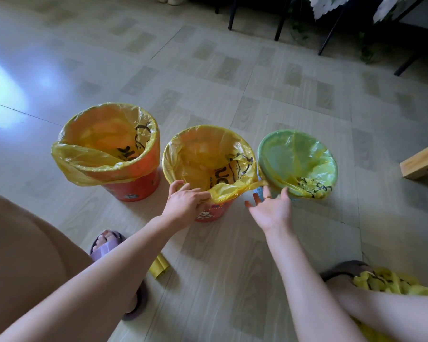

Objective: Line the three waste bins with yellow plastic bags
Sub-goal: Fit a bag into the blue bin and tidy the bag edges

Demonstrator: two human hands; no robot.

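Three bins stand in a row on the floor, each with a yellow bag over its rim. The left orange bin [134, 188] holds a bag [104, 146] folded down outside. The middle orange bin [213, 213] carries a bag [203, 154] whose near edge my left hand [183, 203] grips at the rim. A twisted strip of that bag [252, 186] stretches right. The right blue bin's bag [297, 156] looks green inside. My right hand [272, 208], fingers spread, hovers between the middle and right bins and holds nothing.
A folded yellow bag [160, 267] lies on the floor by my left foot in a purple slipper [106, 243]. More crumpled yellow bags [391, 285] lie at the lower right. A wooden piece [423, 161] juts in at right; dark chair legs [331, 28] stand at the back.
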